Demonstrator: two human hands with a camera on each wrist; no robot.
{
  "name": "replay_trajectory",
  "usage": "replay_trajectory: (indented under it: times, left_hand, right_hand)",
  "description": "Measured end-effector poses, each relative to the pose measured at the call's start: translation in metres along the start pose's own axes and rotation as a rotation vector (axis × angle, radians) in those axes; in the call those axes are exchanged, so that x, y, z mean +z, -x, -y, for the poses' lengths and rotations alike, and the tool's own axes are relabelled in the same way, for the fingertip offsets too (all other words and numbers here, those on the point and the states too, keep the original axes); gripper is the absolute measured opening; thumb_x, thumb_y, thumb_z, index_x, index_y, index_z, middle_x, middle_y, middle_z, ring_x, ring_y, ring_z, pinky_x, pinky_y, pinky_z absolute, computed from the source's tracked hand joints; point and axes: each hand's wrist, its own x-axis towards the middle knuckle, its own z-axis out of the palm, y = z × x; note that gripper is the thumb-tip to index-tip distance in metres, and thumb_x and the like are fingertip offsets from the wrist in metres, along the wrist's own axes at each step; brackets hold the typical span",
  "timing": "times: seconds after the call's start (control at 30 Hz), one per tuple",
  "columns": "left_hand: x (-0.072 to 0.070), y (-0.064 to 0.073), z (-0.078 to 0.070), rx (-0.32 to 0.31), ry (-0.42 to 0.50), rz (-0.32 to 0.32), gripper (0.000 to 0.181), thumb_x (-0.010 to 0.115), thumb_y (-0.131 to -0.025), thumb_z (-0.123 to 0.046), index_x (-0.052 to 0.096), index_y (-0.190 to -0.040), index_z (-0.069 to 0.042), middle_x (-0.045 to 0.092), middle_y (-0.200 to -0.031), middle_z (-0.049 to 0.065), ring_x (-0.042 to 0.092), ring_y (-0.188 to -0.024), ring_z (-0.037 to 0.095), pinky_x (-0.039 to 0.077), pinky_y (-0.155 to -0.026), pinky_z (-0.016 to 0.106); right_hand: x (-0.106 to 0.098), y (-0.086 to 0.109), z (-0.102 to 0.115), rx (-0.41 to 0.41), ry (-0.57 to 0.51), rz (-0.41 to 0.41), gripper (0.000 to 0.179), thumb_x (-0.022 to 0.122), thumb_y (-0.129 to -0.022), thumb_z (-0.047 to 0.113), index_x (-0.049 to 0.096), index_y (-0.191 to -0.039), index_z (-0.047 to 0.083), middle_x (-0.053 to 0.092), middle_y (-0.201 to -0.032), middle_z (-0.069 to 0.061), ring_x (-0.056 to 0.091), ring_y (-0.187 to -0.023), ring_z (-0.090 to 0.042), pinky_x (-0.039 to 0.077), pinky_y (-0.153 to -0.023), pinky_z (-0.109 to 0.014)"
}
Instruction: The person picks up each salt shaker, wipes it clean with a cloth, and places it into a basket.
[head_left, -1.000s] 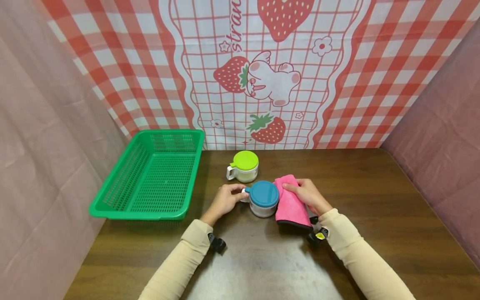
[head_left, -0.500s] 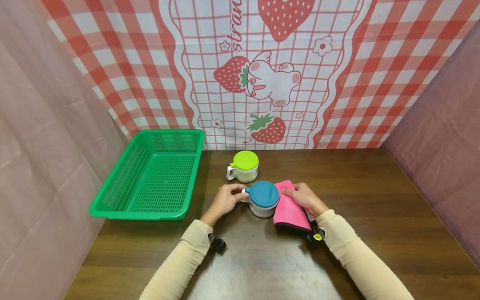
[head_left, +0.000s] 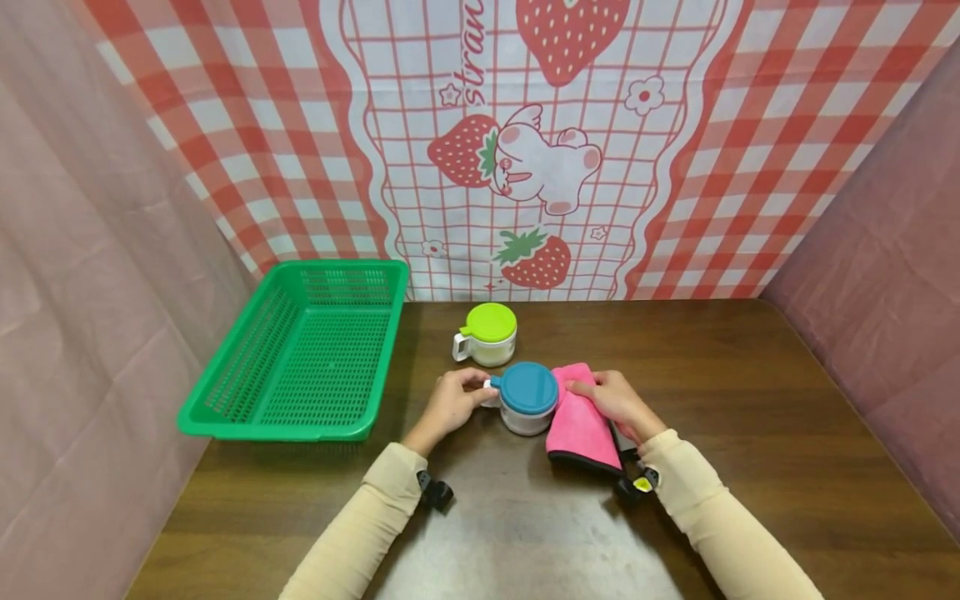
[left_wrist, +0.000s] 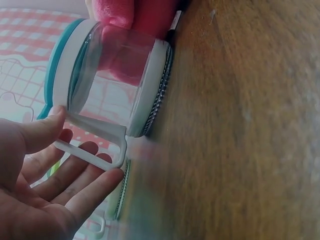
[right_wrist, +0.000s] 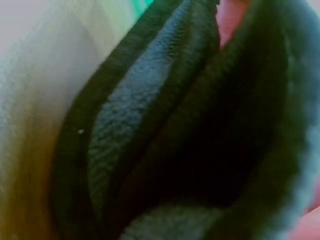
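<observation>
Near the middle of the head view, the blue jar [head_left: 528, 390] stands upright on the brown surface [head_left: 750, 417]. The left hand [head_left: 448, 402], on the jar's left, pinches its white handle [left_wrist: 121, 146]; in the left wrist view, at lower left, the thumb lies on the handle's lid end with the fingers behind. The right hand [head_left: 619, 402], right of centre, holds a bunched pink cloth [head_left: 581, 433] against the jar's right side, its dark-edged end hanging toward the bottom of the frame. Blurred dark folds of cloth fill most of the right wrist view. Just above the blue jar sits the green jar [head_left: 491, 323], its handle pointing left. A green basket [head_left: 277, 431] stands at left, below the checked backdrop [head_left: 675, 208].
</observation>
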Motion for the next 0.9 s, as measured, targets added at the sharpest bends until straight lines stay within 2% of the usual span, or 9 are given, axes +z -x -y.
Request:
replay_trajectory:
  times: [0.17,0.47,0.67,0.9]
  left_hand:
    - [0.0008,0.0010,0.0001,0.006,0.004,-0.012,0.018,0.077,-0.082,-0.011,0.072,-0.095,0.001,0.074,-0.090,0.015,0.069,-0.081,0.023,0.054,-0.069,0.024]
    - [0.0013,0.0024,-0.0032,0.019,-0.037,-0.006,0.019,0.075,-0.084,-0.014,0.073,-0.098,-0.002,0.075,-0.091,0.012,0.068,-0.080,0.018,0.052,-0.071,0.024]
    - [0.0007,0.0045,-0.0077,0.031,-0.119,0.025,0.021,0.075,-0.085,-0.020,0.075,-0.101,-0.006,0.076,-0.095,0.007,0.067,-0.084,0.016,0.052,-0.076,0.027]
    - [0.0037,0.0072,-0.0088,0.000,-0.120,0.019,0.024,0.075,-0.084,-0.022,0.076,-0.102,-0.005,0.076,-0.094,0.008,0.068,-0.085,0.017,0.053,-0.077,0.028]
  right_hand:
    - [0.0009,0.0019,-0.0008,0.003,-0.040,-0.022,0.033,0.063,-0.093,0.030,0.064,-0.096,-0.003,0.056,-0.064,0.005,0.054,-0.057,-0.007,0.047,-0.055,-0.024]
    - [0.0008,0.0021,-0.0012,-0.011,-0.098,-0.022,0.041,0.062,-0.094,0.027,0.062,-0.111,-0.010,0.060,-0.064,0.006,0.057,-0.057,-0.005,0.049,-0.056,-0.023]
    - [0.0009,0.0046,-0.0006,-0.009,-0.080,-0.046,0.042,0.062,-0.095,0.029,0.062,-0.112,-0.009,0.059,-0.067,0.005,0.056,-0.059,-0.007,0.049,-0.056,-0.024]
    - [0.0013,0.0083,0.0013,-0.004,-0.077,-0.071,0.042,0.062,-0.095,0.029,0.062,-0.116,-0.007,0.059,-0.071,0.003,0.056,-0.062,-0.009,0.050,-0.058,-0.025]
